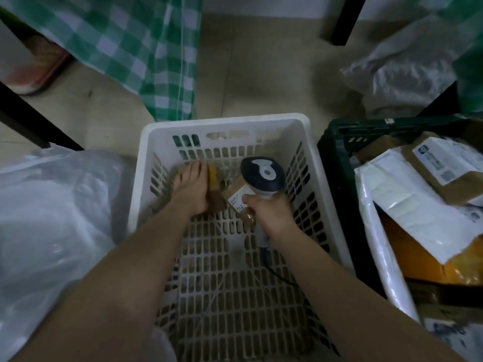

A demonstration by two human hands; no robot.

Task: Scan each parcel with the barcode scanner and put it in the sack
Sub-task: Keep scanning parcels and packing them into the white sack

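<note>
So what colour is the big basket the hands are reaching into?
White. The slotted plastic basket shows best in the head view, the only view here.

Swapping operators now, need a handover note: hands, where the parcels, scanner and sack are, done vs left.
Left hand reaches into the white basket, resting on a small brown parcel.
Right hand grips the barcode scanner, head over a labelled brown parcel.
Clear plastic sack lies left of the basket.
Cannot tell whether either parcel is scanned; neither is in the sack.
Left: both, plus more parcels in the dark crate on the right.
</note>
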